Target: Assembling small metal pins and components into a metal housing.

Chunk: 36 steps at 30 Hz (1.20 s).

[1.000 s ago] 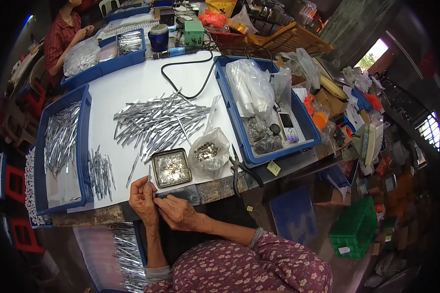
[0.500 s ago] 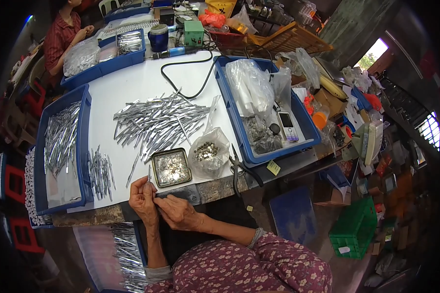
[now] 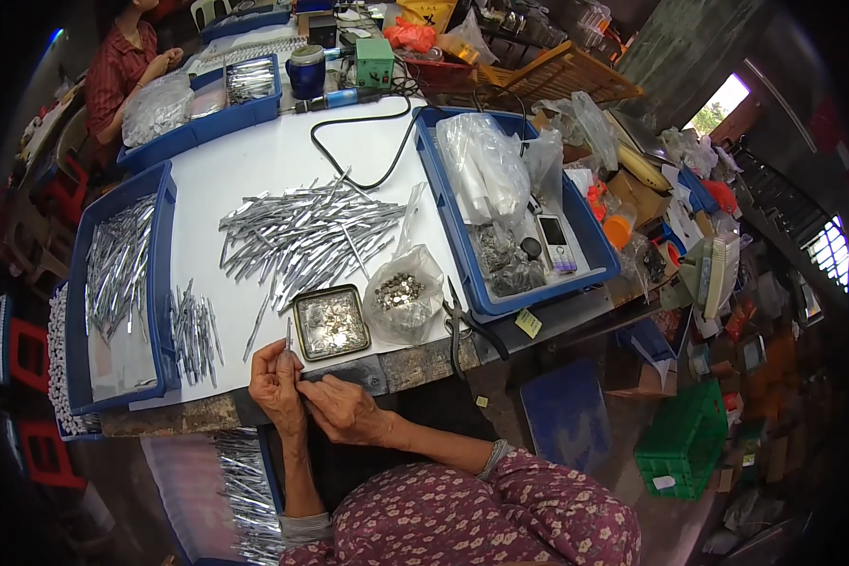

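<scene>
At the table's front edge, my left hand [image 3: 275, 385] pinches a slim silvery metal piece [image 3: 289, 336], its tip poking up past the fingertips. My right hand [image 3: 341, 407] is closed beside it, thumb and forefinger at the left hand's side; whatever lies in those fingers is hidden. Just beyond them sits a square tin [image 3: 331, 323] with small shiny metal bits. To its right, a clear plastic bag [image 3: 419, 313] stands open around small round metal parts [image 3: 398, 291]. A loose heap of slim silvery metal pieces [image 3: 311, 231] covers the middle of the white table top.
A smaller bunch of metal pieces [image 3: 193, 335] lies beside the left blue tray [image 3: 167, 283]. Pliers [image 3: 457, 330] overhang the front edge. The right blue tray [image 3: 462, 255] holds plastic bags and a phone [image 3: 556, 243]. A black cable [image 3: 319, 141] loops behind the heap; another person [image 3: 118, 80] sits far left.
</scene>
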{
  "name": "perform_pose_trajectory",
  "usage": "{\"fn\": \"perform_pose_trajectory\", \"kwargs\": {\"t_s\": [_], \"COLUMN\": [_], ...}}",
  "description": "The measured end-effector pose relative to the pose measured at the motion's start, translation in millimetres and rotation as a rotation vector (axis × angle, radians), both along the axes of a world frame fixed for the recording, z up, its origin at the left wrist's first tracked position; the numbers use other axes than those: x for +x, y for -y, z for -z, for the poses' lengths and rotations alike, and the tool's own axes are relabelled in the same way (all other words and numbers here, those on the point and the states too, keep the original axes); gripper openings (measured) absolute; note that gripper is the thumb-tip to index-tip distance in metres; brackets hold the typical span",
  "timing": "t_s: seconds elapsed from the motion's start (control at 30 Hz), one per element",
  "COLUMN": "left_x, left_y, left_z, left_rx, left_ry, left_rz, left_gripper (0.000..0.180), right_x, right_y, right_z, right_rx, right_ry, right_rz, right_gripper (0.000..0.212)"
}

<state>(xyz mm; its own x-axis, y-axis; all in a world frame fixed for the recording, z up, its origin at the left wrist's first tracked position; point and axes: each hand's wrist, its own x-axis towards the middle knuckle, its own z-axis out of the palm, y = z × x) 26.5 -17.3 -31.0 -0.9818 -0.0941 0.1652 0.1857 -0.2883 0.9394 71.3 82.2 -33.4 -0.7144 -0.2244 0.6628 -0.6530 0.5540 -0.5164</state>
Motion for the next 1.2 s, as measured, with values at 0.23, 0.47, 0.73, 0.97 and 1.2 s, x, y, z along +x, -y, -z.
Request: {"fn": "perform_pose_trajectory", "kwargs": {"t_s": [0.23,0.47,0.73,0.97,1.2], "left_x": [0.8,0.4,1.1,1.0,1.1], "left_y": [0.9,0.7,0.2,0.3,0.3], "left_z": [-1.0,0.3,-2.8,-3.4,-2.8], "left_rx": [-0.001,0.000,0.009,-0.006,-0.011], "left_ry": [0.014,-0.005,0.004,0.026,0.020], "left_rz": [-0.001,0.000,0.011,-0.005,-0.007], "left_gripper": [0.015,0.015,0.015,0.014,0.014], "right_x": [0.5,-0.2,0.3,-0.1,0.1], "right_y": [0.5,1.1,1.0,1.0,0.6], "right_z": [-0.5,0.7,-1.8,-1.3,-4.0], "right_rx": [0.005,0.005,0.002,0.005,-0.007], "right_ry": [-0.003,-0.024,-0.003,0.006,-0.008], "right_rz": [0.003,-0.003,-0.002,-0.007,-0.003], "right_gripper": [0.033,0.032,0.032,0.033,0.033]}}
